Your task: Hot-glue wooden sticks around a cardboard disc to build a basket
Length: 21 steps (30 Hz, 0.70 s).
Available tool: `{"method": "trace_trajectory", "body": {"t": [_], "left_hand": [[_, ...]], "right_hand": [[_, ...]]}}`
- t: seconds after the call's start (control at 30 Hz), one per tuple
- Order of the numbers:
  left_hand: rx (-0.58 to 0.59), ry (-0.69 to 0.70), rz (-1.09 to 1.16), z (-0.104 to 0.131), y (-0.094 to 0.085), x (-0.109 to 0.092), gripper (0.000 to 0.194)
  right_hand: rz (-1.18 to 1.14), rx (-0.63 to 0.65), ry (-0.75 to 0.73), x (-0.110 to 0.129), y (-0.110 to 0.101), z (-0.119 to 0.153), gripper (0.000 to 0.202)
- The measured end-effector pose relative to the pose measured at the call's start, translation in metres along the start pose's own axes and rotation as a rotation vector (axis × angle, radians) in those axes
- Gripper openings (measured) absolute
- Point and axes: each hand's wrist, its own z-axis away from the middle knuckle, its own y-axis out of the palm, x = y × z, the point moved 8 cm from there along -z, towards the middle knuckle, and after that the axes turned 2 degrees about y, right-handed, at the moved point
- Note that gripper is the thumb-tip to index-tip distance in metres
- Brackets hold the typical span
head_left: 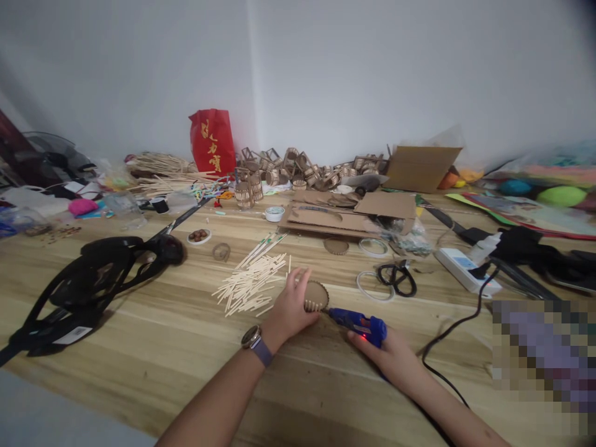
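A round cardboard piece (317,293) lies on the table with short sticks set along its near edge. My left hand (291,310), with a watch on the wrist, grips its left side between thumb and fingers. In my right hand (388,357) is a blue hot glue gun (358,324), shut in the fingers, a red light glowing on it. The gun's nozzle points left, close to the cardboard's near right edge; whether they touch I cannot tell. Just left of my left hand, a loose pile of short wooden sticks (251,282) is spread out.
Black scissors (398,279) and tape rings (375,287) lie to the right. A black cable (444,332) runs from a white power strip (465,270). Cardboard sheets (321,217) and small stick baskets (279,171) stand behind. Black headgear (102,285) is at left.
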Motion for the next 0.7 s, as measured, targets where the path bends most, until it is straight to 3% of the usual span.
{"method": "trace_trajectory", "body": {"t": [0.5, 0.7], "left_hand": [[0.017, -0.007, -0.015, 0.0, 0.0, 0.0, 0.094], [0.023, -0.012, -0.028, 0.0, -0.001, -0.003, 0.093]], "right_hand": [[-0.004, 0.018, 0.022, 0.001, 0.0, 0.0, 0.04], [-0.056, -0.018, 0.074, -0.015, 0.0, -0.001, 0.044]]}}
